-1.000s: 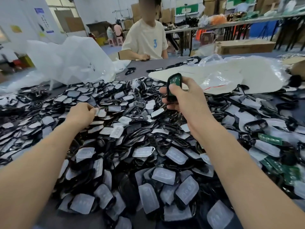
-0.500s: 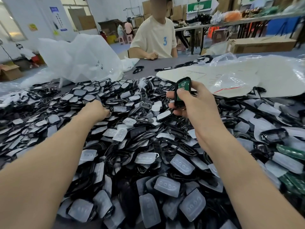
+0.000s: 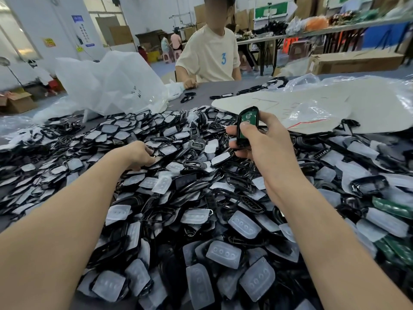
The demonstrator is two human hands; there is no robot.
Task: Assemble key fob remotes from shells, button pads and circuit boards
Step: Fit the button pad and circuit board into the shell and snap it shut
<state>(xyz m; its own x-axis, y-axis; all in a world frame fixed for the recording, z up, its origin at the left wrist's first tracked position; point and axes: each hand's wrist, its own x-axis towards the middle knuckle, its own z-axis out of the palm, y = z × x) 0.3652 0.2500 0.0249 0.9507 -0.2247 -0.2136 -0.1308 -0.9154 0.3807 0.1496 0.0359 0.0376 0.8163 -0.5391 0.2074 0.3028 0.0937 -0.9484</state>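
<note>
The shell (image 3: pixel 242 143) pinched in the right hand (image 3: pixel 266 142) is glossy black plastic, and the circuit board (image 3: pixel 250 116) seated in it is matt green. Around the left hand (image 3: pixel 138 155) the heap mixes more glossy black shells (image 3: pixel 368 185) with button pads (image 3: pixel 244 224) of frosted, translucent, rubbery-looking material, smooth with raised domes; right of the right hand lie loose boards (image 3: pixel 391 206) of the same green. Beyond the left hand a plastic bag (image 3: pixel 111 83) is thin, milky and crinkled, beyond the right hand a matt off-white paper sheet (image 3: pixel 252 102) lies under clear shiny film (image 3: pixel 308 115), and the worktop (image 3: pixel 207 90) between them is matt grey.
</note>
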